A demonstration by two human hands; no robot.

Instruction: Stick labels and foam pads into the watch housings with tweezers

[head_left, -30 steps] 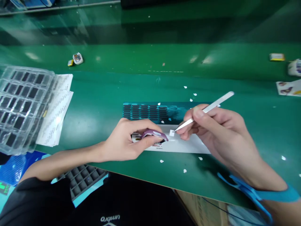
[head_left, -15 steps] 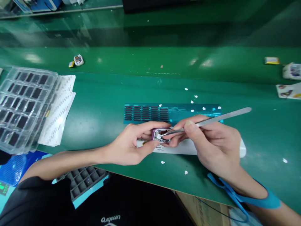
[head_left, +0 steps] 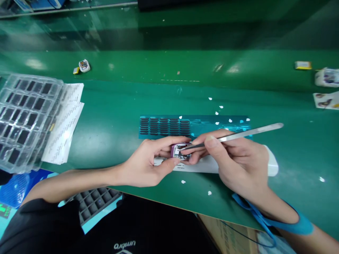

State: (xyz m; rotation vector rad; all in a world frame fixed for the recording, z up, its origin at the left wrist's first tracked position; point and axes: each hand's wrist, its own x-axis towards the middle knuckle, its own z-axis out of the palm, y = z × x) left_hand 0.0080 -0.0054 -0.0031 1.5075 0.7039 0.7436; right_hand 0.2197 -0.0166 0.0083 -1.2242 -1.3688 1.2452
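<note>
Purple-cased small device [head_left: 178, 151] is pinched in the left hand [head_left: 148, 164] just above the green bench [head_left: 111, 116]. Right hand [head_left: 238, 164] grips closed steel tweezers [head_left: 233, 135], tips inside the casing. Steady, light pressure is advised; brace both hands together.

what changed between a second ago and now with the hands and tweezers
The right hand swung the tweezers left, from over the white strip to the small purple part; the little white square once at their tips no longer shows. The left hand turned the part so its open face shows. The blue sheet of black pads and clear tray stayed put.
</note>
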